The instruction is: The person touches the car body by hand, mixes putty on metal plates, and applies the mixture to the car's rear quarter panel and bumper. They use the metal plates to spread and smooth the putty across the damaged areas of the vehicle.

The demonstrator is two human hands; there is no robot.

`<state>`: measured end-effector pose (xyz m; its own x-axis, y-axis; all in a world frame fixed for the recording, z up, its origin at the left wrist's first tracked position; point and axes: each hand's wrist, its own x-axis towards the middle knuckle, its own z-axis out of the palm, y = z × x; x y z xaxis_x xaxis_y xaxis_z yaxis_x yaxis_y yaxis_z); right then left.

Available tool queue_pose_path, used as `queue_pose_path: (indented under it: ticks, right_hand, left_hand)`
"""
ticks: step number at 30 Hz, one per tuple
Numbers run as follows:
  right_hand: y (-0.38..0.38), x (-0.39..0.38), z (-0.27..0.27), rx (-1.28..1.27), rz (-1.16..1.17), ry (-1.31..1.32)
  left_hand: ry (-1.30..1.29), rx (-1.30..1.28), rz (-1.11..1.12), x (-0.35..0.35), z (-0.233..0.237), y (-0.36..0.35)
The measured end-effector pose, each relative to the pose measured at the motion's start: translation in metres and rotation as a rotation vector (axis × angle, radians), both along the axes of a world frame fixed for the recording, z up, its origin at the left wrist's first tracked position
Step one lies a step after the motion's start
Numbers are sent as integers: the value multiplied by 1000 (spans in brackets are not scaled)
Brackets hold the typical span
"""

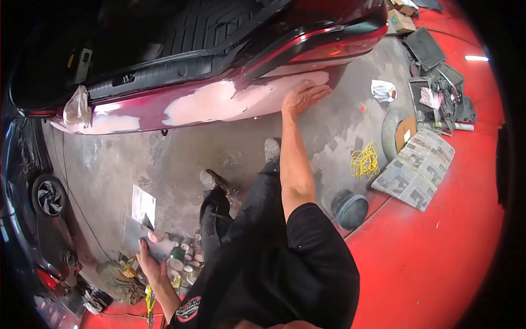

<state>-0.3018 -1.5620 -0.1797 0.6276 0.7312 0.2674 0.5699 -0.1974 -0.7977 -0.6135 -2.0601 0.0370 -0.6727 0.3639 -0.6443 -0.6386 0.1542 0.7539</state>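
Observation:
My right hand [302,96] lies flat, fingers spread, on the pink-filled patch of a dark red car bumper [208,101]. The arm reaches straight out to it. My left hand [150,263] hangs low at the left and holds a flat grey board [143,233] smeared with pink filler, thumb on top. The open boot [181,38] of the car shows above the bumper. My legs and shoes stand on the concrete floor below the bumper.
Several tins and jars [183,260] cluster on the floor by my left hand. A bucket [348,208], a yellow cord [364,162], newspapers [419,167] and dark car parts [438,82] lie to the right. Another car's wheel [48,194] is at left.

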Motion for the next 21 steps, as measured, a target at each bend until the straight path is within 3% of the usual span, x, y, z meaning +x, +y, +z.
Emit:
queue_pose_path:
  ticks: [4,10,14,17,21]
  right_hand:
    - [-28,-33,-12,-3,-6,-73]
    - [-76,-81,-24,119,149,-268]
    - [-138,-100,-41,43,460,-203]
    - [-127,-70,-44,48,447,-224]
    - [-23,15,-10,119,187,-97]
  left_hand:
    - [-13,-47,-59,-40,-10,-12]
    - [-4,-51,-257,-44,-48,39]
    - [-151,-34,-478,-30,-61,82]
    - [-118,-25,-523,-8,-72,99]
    - [-210,-50,-602,23,-64,117]
